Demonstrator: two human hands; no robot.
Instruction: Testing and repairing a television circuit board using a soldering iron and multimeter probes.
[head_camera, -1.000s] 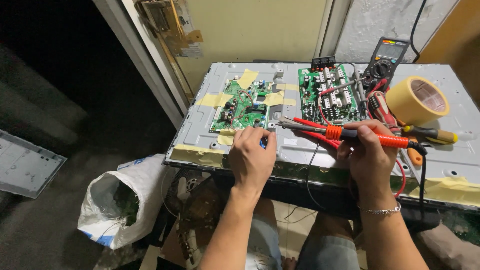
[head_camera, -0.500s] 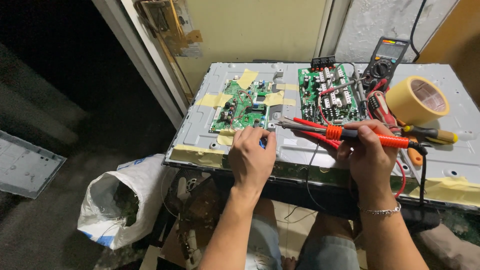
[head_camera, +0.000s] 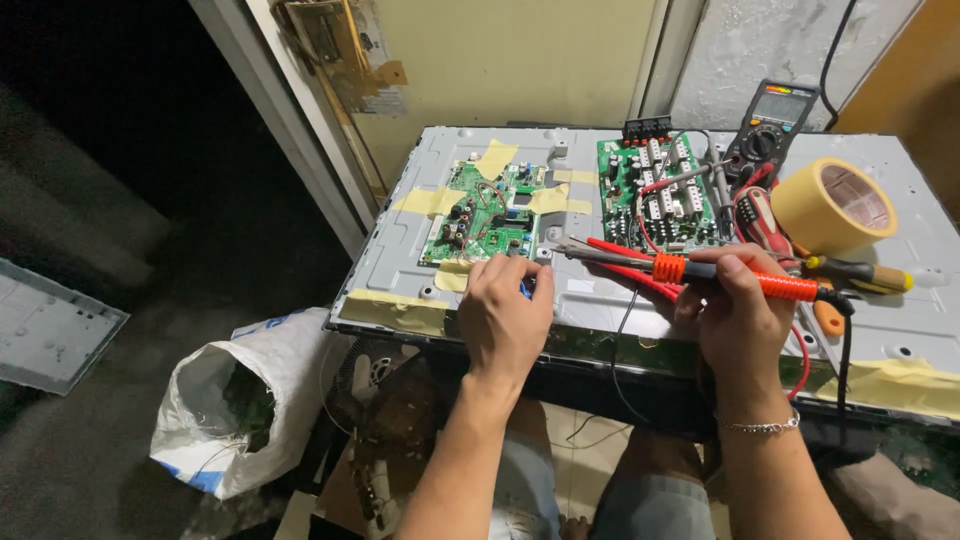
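A: What does the right hand (head_camera: 735, 310) have?
B: It is closed around a soldering iron (head_camera: 700, 270) with an orange-red grip, held nearly level, its tip pointing left toward the lower edge of the small green board (head_camera: 485, 215).
A: And the left hand (head_camera: 505, 315)?
B: Curled, knuckles up, on the grey metal panel (head_camera: 600, 300) just below that board. Something small and blue shows between its fingers; I cannot tell what it is.
A: What else lies there?
B: A second green board (head_camera: 660, 190) to the right, a multimeter (head_camera: 770, 125) behind it, a roll of yellow tape (head_camera: 830, 205), and a screwdriver (head_camera: 860, 272) beside the roll. Yellow tape strips hold the small board down.
A: Below the panel?
B: A white sack (head_camera: 215, 420) on the floor at left.
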